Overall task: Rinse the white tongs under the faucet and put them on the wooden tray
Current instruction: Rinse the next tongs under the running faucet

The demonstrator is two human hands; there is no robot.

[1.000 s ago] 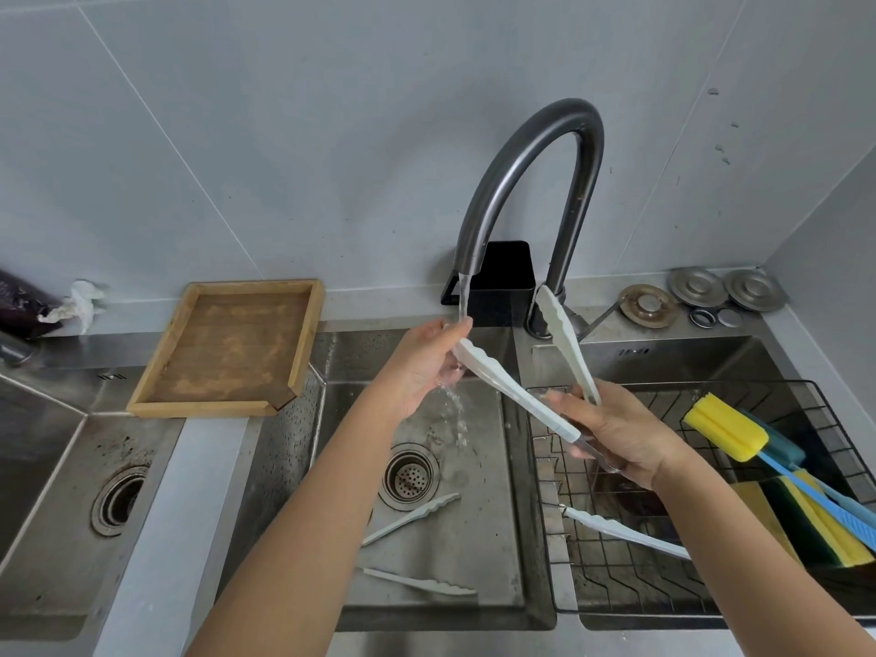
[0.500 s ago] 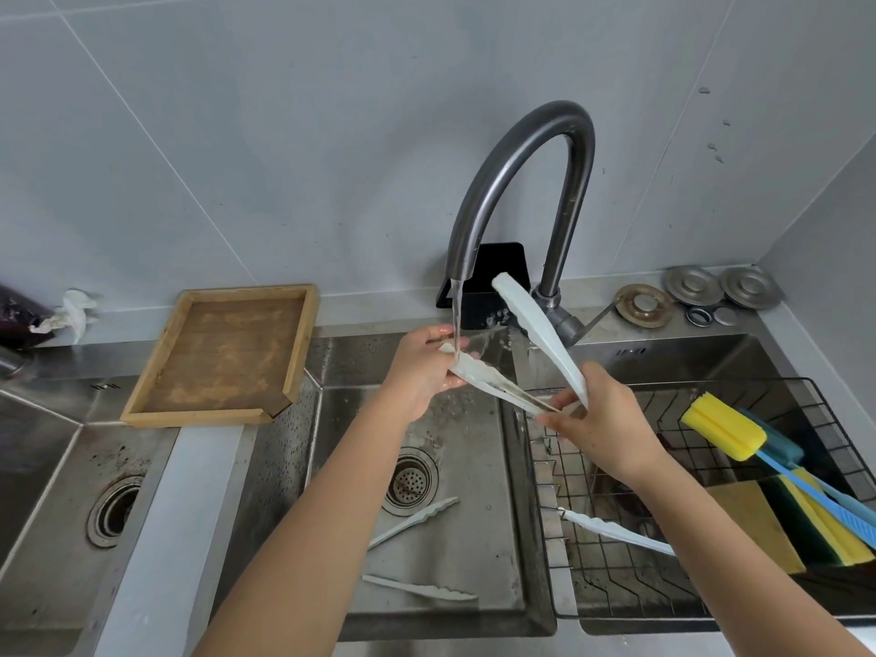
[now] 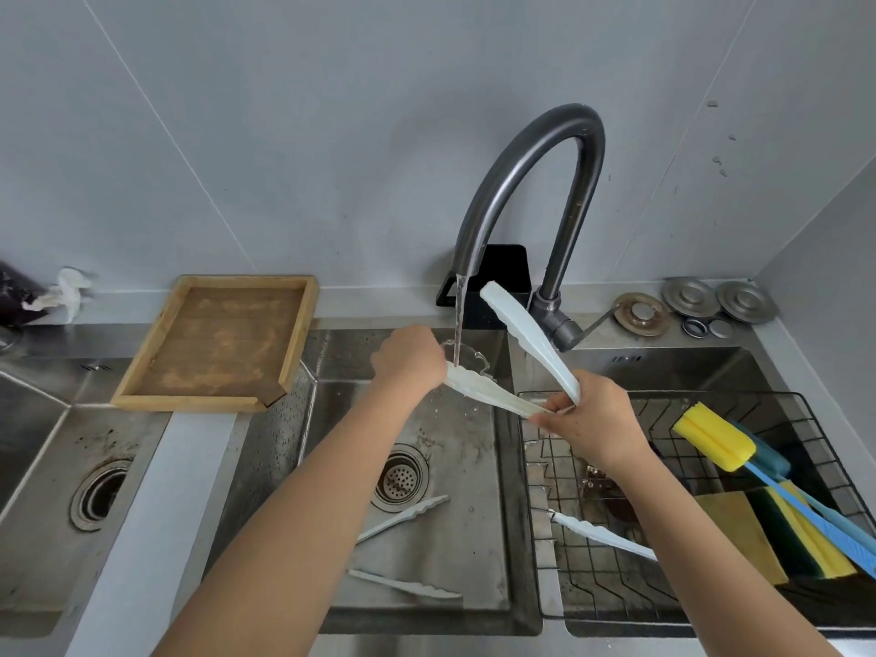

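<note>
White tongs (image 3: 526, 336) are held under the dark curved faucet (image 3: 531, 182), spread in a V. My right hand (image 3: 592, 424) grips them at the hinge end. My left hand (image 3: 410, 360) pinches the tip of the lower arm, where the running water lands and splashes. The upper arm points up towards the faucet base. The empty wooden tray (image 3: 213, 343) sits on the counter to the left of the middle basin.
Another pair of white tongs (image 3: 403, 519) lies in the middle basin near the drain (image 3: 400, 476). A third pair (image 3: 602, 535) rests in the black wire rack (image 3: 673, 467) on the right, beside sponges and a yellow brush (image 3: 716, 441). Metal drain covers (image 3: 689, 296) lie behind.
The tongs rose and tilted, with the upper arm swung up beside the faucet. My left hand has slid to the lower arm's tip, which now sits right in the stream.
</note>
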